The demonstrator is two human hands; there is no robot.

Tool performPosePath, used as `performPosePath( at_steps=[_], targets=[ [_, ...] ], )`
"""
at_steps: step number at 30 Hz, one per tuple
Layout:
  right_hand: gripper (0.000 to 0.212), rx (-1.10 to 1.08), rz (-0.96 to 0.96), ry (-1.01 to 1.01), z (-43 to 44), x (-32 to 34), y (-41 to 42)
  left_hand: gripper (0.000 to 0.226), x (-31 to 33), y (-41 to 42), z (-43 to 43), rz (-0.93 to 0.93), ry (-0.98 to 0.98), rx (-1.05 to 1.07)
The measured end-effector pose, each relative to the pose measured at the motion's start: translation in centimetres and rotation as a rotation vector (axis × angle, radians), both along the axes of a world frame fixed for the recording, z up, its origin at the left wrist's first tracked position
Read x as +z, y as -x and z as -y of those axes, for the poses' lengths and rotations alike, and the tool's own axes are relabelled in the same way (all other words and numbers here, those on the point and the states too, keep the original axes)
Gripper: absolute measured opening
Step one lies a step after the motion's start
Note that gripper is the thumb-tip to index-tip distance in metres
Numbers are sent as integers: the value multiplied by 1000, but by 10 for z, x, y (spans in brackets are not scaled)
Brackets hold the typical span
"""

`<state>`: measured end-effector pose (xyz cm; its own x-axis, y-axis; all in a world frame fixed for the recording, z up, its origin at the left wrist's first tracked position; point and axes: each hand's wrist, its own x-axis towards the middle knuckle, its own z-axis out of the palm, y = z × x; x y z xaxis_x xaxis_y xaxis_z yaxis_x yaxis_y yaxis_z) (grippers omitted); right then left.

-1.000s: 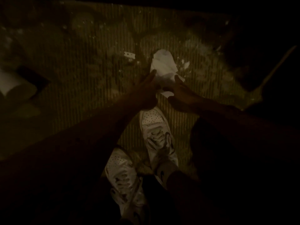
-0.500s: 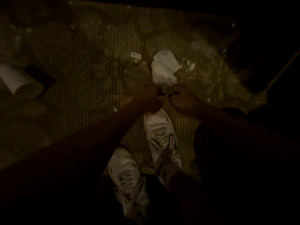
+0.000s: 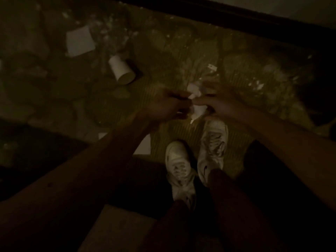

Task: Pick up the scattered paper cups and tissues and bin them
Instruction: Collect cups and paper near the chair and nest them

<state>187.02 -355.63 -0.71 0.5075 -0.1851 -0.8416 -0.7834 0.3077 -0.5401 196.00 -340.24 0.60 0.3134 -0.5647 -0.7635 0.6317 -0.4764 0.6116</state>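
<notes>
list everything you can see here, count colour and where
tissue: 1, white, crumpled, held between both hands above the rug
paper cup: 1, white, on its side on the rug, left of the hands
flat sheet: 1, pale, on the rug beyond the cup
small scraps: several, white, scattered on the rug beyond the hands
rug: 1, olive, patterned, beneath everything
shoes: 2, white, at the rug's near edge
left hand: 1, grips the tissue
right hand: 1, grips the tissue

no words or numbers can be read; one white shoe (image 3: 213, 142) bears a dark curved logo mark.
</notes>
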Motion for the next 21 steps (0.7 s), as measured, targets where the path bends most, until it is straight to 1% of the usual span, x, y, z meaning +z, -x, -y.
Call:
performPosePath(
  at_steps=[2, 3, 4, 6, 8, 10, 12, 13, 16, 18, 21],
  targets=[
    [39, 0, -14, -299, -26, 14, -4, 16, 18, 4, -38, 8, 28, 17],
    [31, 20, -17, -392, -41, 20, -7, 18, 25, 6, -58, 29, 29, 41],
    [23, 62, -14, -399, -57, 24, -11, 20, 30, 8, -77, 54, 14, 78],
    [13, 148, 3, -244, -85, 27, -20, 19, 30, 7, -112, 84, -51, 181],
    [13, 201, 15, -79, -108, 22, -25, 14, 18, 8, -145, 68, -174, 318],
    [15, 270, 19, 46, -126, 13, -27, 16, -4, 14, -168, 27, -315, 453],
    [9, 355, 17, 134, -142, -3, -25, 21, -36, 26, -185, 39, -445, 499],
    [7, 375, 13, 151, -148, -13, -25, 24, -53, 33, -191, 67, -501, 488],
    [17, 354, -23, 170, -158, -46, -23, 37, -102, 49, -197, 142, -608, 391],
    [19, 339, -61, 170, -160, -67, -20, 46, -127, 58, -193, 223, -648, 329],
    [19, 366, -106, 188, -154, -90, -20, 52, -160, 61, -180, 320, -694, 228]
  ],
)
